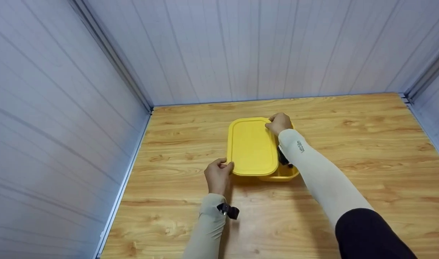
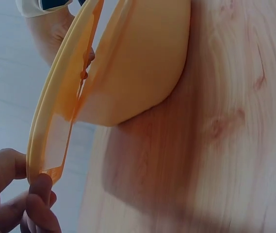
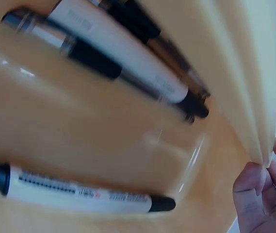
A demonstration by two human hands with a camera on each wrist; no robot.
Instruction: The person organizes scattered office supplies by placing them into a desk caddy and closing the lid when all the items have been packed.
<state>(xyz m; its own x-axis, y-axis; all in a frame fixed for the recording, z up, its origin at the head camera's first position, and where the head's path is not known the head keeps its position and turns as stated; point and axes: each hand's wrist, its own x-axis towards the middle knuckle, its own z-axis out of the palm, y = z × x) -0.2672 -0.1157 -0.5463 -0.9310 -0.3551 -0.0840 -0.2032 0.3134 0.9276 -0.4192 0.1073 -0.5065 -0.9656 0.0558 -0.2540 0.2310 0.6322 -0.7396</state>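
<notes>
A yellow lid is held above a yellow box, shifted left so the box's right part shows. My left hand pinches the lid's near left corner between thumb and fingers. At the far right corner, my right hand pinches the lid's edge. Inside the box, the right wrist view shows a white marker with black ends lying alone. Beside it, another white marker lies between a black-gripped pen and a second dark pen. The left wrist view shows a gap between lid and box wall.
The box stands on a wood-grain tabletop. A pale panel wall rises behind it, with another panel wall at the left. A third wall section borders the right side.
</notes>
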